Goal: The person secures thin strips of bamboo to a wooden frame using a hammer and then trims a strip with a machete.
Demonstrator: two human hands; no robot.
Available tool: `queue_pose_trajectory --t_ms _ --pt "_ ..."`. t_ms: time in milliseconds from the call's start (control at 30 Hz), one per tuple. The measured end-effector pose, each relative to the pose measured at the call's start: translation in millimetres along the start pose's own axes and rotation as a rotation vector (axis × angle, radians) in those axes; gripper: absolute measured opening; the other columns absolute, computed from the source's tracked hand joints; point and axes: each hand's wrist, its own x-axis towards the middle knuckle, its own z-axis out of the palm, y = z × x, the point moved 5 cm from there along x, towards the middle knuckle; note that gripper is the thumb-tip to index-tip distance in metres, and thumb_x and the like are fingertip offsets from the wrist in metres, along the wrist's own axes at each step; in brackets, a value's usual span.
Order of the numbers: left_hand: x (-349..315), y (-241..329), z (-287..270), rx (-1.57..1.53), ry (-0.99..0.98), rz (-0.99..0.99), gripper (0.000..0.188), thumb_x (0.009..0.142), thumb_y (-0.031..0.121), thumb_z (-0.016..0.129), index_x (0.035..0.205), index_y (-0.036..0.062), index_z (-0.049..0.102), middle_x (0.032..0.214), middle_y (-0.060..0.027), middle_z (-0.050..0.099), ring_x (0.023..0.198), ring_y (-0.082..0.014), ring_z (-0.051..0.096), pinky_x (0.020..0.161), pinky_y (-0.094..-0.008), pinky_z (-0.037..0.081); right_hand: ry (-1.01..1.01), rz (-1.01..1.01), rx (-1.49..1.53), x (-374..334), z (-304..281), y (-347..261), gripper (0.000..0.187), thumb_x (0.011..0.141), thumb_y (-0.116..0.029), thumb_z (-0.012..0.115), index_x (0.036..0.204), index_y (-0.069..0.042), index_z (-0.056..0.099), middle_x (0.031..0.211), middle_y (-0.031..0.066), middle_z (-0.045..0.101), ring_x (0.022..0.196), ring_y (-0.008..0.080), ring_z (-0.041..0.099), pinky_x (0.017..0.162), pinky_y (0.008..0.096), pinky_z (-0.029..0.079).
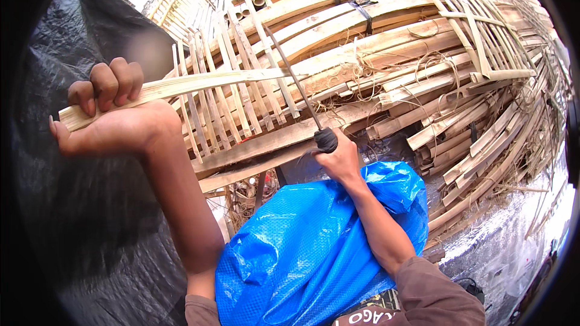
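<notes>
My left hand (118, 111), raised at the left, has its fingers curled over the near end of a pale split-bamboo strip (205, 83). The strip runs to the right, roughly level, above a row of thin bamboo slats (232, 105). In my right hand (342, 158) is a long narrow knife (306, 102), gripped by its black-wrapped handle, with the blade slanting up and left. That blade crosses the strip near its right end; whether it has cut in, I cannot tell. A blue tarp sheet (290, 253) drapes over my lap, below and between my forearms.
Long split-bamboo lengths (386, 48) lie stacked across the far side, with curled shavings on them. More strips (465, 151) are heaped at the right, under a bamboo lattice (477, 18). A black plastic sheet (66, 205) hangs at the left. Silvery sheeting (501, 265) covers the lower right.
</notes>
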Motion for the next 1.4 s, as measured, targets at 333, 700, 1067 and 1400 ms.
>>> queue_pose_trajectory --t_ms 333,700,1067,1400 --pt "3.4 -0.4 16.3 0.088 -0.035 0.075 0.064 0.092 0.073 0.009 0.065 0.0160 0.018 0.051 -0.0001 0.020 0.050 -0.0112 0.011 0.047 -0.0277 0.011 0.064 0.090 -0.036 22.7 8.8 51.7 0.035 0.065 -0.021 0.072 0.094 -0.003 0.063 0.074 0.0199 0.066 0.071 0.0344 0.068 0.066 0.0413 0.052" --pt "-2.4 -3.4 23.4 0.210 0.007 0.150 0.048 0.104 0.045 0.022 0.068 0.0143 0.016 0.052 -0.0006 0.018 0.050 -0.0120 0.011 0.046 -0.0283 0.012 -0.038 -0.098 0.060 -1.0 13.9 3.5 0.026 0.064 -0.009 0.068 0.087 -0.002 0.059 0.069 0.0120 0.066 0.064 0.0228 0.066 0.062 0.0360 0.051" --pt "-3.4 -5.0 23.5 0.194 -0.041 0.167 0.049 0.104 0.042 0.023 0.065 0.0146 0.015 0.053 -0.0005 0.018 0.048 -0.0114 0.010 0.046 -0.0282 0.013 0.024 0.020 0.034 -3.9 1.2 15.7 0.030 0.065 -0.016 0.073 0.086 -0.001 0.058 0.068 0.0121 0.063 0.063 0.0217 0.063 0.062 0.0366 0.051" --pt "0.7 -5.1 19.9 0.162 -0.004 0.136 0.050 0.104 0.045 0.023 0.064 0.0148 0.017 0.052 -0.0001 0.018 0.047 -0.0110 0.012 0.044 -0.0275 0.013 0.071 0.178 -0.049 9.3 6.8 48.3 0.034 0.067 -0.018 0.072 0.093 0.000 0.061 0.074 0.0180 0.067 0.071 0.0283 0.068 0.067 0.0393 0.052"
